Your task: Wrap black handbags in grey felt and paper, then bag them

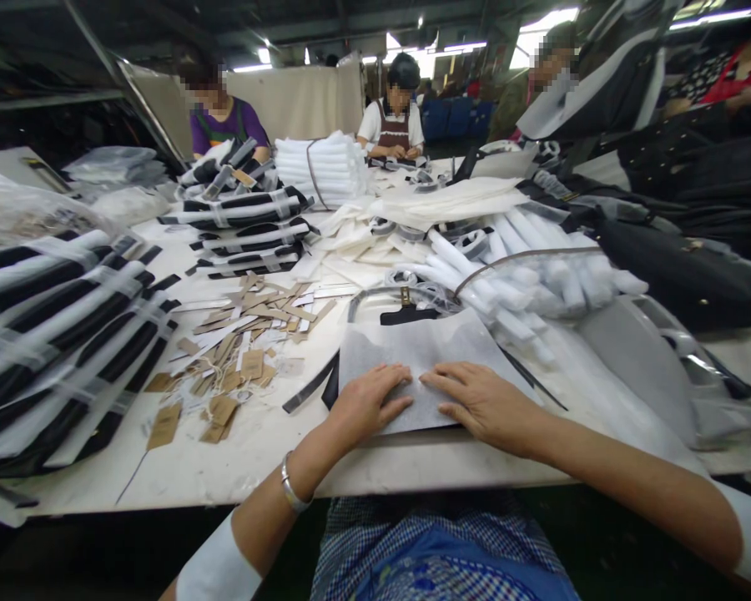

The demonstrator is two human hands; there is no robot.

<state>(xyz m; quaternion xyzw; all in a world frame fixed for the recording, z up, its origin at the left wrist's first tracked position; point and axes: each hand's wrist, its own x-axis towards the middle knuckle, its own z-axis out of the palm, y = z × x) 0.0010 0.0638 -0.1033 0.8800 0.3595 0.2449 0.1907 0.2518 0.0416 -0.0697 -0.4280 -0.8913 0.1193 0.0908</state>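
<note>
My left hand (368, 402) and my right hand (479, 402) lie flat, fingers stretched out, on a grey-white fabric sheet (413, 349) at the near edge of the table (225, 467). The fingertips of both hands nearly meet at the sheet's middle. A black item with a strap and a small metal clasp (405, 312) shows from under the far edge of the sheet. A silver bracelet (291, 491) is on my left wrist.
Brown paper tags (238, 351) are scattered left of the sheet. Black-and-white wrapped bundles (56, 334) are stacked at the left, white rolls in plastic (526, 284) at the right, black bags (694, 250) beyond. Other people sit at the table's far side.
</note>
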